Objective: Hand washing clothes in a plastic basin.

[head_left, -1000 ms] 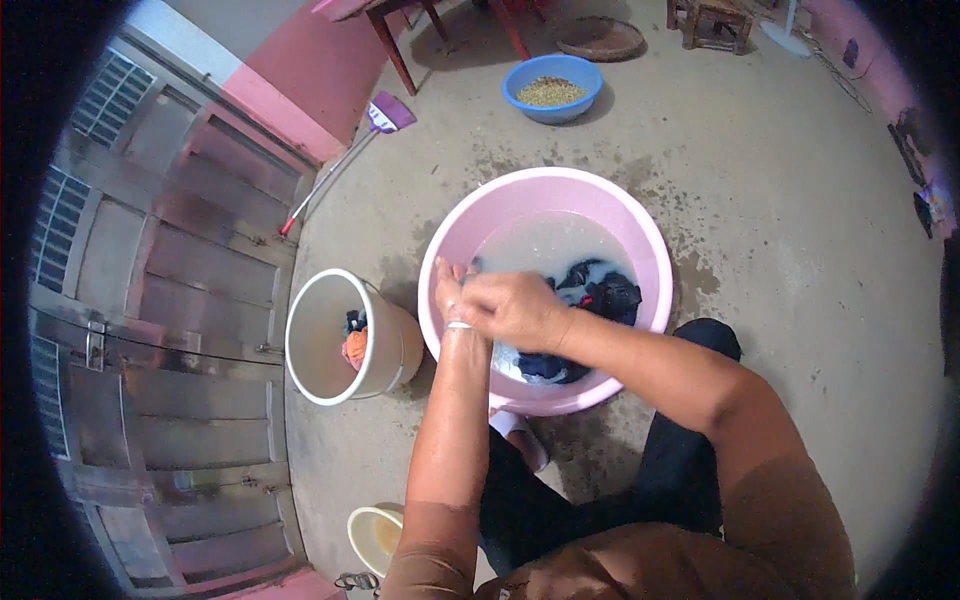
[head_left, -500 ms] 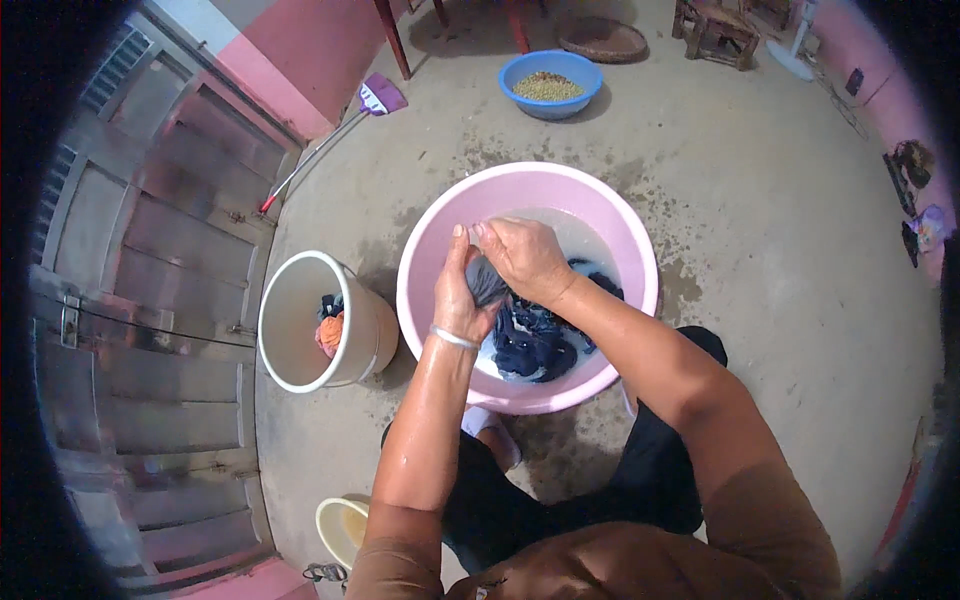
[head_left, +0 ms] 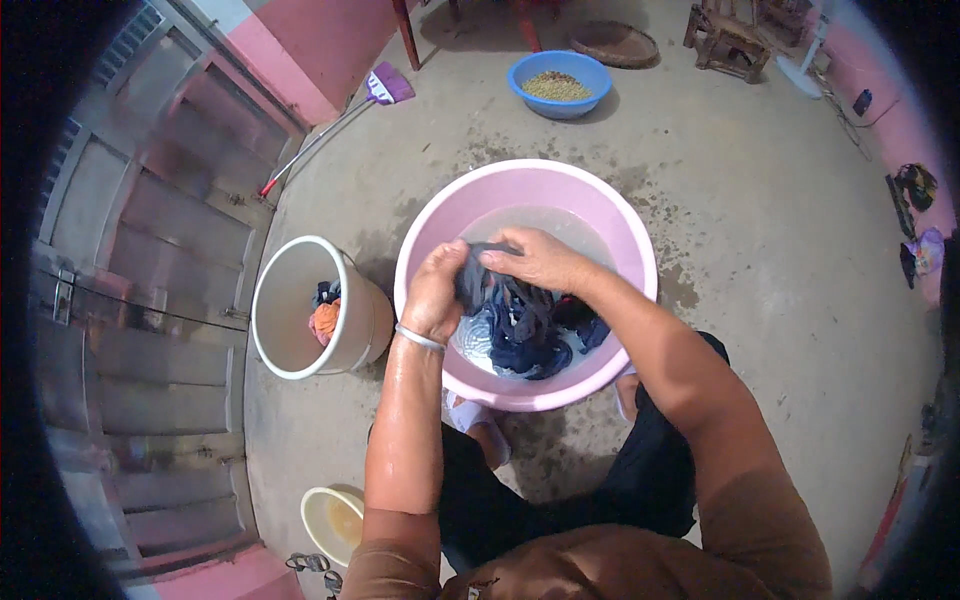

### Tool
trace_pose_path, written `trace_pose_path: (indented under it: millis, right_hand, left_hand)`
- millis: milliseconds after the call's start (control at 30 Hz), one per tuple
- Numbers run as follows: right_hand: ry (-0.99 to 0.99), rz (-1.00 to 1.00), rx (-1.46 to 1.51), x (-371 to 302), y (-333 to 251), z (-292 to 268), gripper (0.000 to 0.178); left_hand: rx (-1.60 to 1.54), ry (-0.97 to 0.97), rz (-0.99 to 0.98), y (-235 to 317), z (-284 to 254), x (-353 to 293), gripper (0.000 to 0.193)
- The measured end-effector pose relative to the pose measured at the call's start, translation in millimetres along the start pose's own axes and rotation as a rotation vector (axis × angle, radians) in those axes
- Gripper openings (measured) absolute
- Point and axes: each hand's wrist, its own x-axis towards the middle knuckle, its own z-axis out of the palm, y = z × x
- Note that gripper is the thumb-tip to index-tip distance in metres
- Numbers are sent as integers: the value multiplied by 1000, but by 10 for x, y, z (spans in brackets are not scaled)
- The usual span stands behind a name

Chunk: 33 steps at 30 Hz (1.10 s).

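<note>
A dark grey wet cloth (head_left: 476,272) is held up between both my hands over a large pink basin (head_left: 530,183). My left hand (head_left: 437,292), with a pale bangle at the wrist, grips the cloth's left side. My right hand (head_left: 540,260) holds its top edge, thumb and fingers closed on it. Below, the cloth hangs down toward dark navy clothes (head_left: 535,350) lying in cloudy water (head_left: 555,220). Where the hanging cloth ends and the soaked pile begins is hard to make out.
Left of the basin stands a white bucket (head_left: 285,335) with orange and dark cloths (head_left: 324,320) inside. A pale yellow bowl (head_left: 318,515) sits at lower left. Farther off are a blue basin of small greenish grains (head_left: 556,88), a round woven tray (head_left: 615,45) and a purple broom (head_left: 388,85).
My hands have gone from a tight clasp around the bunched cloth to holding it spread wider and lower. More of the grey cloth now shows and hangs over the water.
</note>
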Motion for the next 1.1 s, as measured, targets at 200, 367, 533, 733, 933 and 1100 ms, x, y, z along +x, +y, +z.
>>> trace_pose_path:
  millis: [200, 367, 533, 733, 933, 1100]
  right_hand:
    - [34, 443, 2, -30, 238, -409, 30]
    - [247, 279, 687, 81, -120, -187, 23]
    - [368, -433, -562, 40, -437, 734, 19]
    - [479, -100, -482, 223, -176, 253, 26]
    - [540, 32, -497, 220, -173, 131, 28]
    - [283, 323, -366, 245, 74, -375, 42]
  left_hand:
    - [-274, 290, -10, -32, -136, 146, 25]
    - [-452, 493, -90, -446, -109, 544, 28]
    - [-878, -90, -40, -882, -645, 630, 27]
    - [-477, 305, -69, -550, 316, 529, 26]
    - [-335, 157, -251, -510, 324, 353, 34]
    - [-26, 58, -221, -154, 331, 34, 21]
